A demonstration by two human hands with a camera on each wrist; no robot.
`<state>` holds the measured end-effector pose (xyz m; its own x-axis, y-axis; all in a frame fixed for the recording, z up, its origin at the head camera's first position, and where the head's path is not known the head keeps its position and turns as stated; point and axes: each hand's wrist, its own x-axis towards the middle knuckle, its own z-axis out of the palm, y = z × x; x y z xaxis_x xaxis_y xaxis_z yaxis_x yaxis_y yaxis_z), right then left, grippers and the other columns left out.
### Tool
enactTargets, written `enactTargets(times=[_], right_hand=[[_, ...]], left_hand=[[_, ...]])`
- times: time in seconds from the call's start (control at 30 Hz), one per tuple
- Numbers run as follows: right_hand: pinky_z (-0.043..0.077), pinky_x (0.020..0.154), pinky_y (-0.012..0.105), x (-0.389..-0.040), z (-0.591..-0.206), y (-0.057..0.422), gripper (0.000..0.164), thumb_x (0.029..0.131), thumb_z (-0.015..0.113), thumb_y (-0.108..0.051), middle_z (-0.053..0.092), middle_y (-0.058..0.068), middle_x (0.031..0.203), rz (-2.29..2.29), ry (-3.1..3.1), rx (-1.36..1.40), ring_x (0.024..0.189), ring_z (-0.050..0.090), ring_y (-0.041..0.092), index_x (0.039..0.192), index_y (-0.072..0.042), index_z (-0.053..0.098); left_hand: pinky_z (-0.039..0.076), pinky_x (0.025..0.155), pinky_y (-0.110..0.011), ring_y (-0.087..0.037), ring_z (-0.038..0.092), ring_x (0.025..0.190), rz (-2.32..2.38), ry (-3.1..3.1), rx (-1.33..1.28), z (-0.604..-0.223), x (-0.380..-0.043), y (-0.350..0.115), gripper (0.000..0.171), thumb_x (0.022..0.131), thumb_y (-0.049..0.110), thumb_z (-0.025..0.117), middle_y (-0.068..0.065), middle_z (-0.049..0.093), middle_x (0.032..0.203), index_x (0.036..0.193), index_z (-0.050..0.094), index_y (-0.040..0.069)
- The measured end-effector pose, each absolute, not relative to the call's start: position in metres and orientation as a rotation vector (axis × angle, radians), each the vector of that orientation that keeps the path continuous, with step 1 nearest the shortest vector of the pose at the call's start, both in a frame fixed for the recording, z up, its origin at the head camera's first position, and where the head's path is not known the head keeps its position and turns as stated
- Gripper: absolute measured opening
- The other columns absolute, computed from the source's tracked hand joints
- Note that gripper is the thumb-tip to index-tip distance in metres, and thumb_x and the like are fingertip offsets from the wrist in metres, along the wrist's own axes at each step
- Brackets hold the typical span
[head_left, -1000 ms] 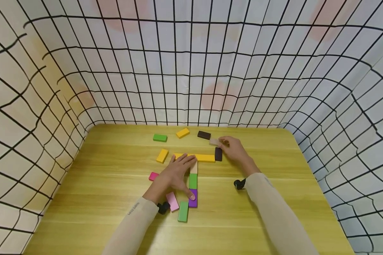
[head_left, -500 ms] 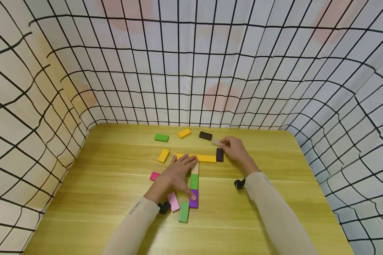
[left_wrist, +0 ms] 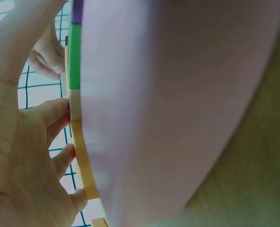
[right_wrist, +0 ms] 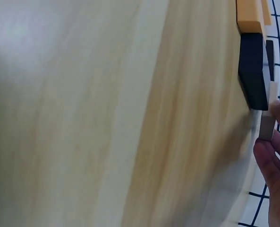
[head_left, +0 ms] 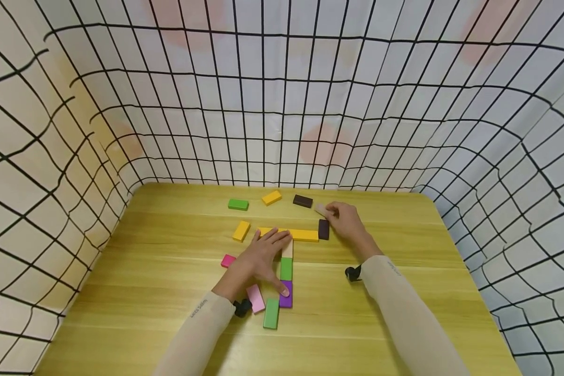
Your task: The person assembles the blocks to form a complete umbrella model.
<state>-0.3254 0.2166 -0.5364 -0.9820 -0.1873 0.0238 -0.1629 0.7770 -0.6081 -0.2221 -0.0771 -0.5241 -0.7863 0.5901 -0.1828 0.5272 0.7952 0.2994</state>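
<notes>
My right hand [head_left: 345,220] pinches a beige block [head_left: 321,209] between thumb and fingers, just behind a black block [head_left: 324,229]. In the right wrist view the beige block [right_wrist: 267,126] sits at the fingertips, past the end of the black block [right_wrist: 253,71]. My left hand [head_left: 258,259] lies with spread fingers over a T-shaped row of blocks. Its thumb rests on the purple block [head_left: 285,300]; the other fingertips reach the cream block [head_left: 288,249] and the yellow bar [head_left: 305,235]. Between purple and cream lies a green block [head_left: 286,269].
Loose blocks lie around: green [head_left: 238,204], yellow [head_left: 271,197], dark brown [head_left: 303,201], another yellow [head_left: 241,231], magenta [head_left: 227,260], pink [head_left: 256,298] and light green [head_left: 271,313]. A black-gridded white curtain [head_left: 282,94] encloses the wooden table [head_left: 380,324]. The pink block [left_wrist: 173,94] fills much of the left wrist view.
The beige block has turned slightly in my right hand's fingers and sits a little farther right. My left hand stays in place; the head view has shifted slightly.
</notes>
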Motion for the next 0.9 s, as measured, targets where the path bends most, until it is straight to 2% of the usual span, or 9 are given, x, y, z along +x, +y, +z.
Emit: enactTargets(times=[0.9], right_hand=[[0.059,0.094,0.05,-0.328,-0.54,0.191,0.029,0.104,0.062,-0.02,0.072,0.016,0.121,-1.019,2.954,-0.306,0.109,0.068,0.033,0.126,-0.005,0.071]], left_hand=[[0.002,0.128,-0.062,-0.025,0.005,0.162,0.373,2.715,0.85,-0.527,-0.224,-0.078,0.146,0.052,0.085,0.082,0.006,0.014,0.174,0.167,0.017,0.023]])
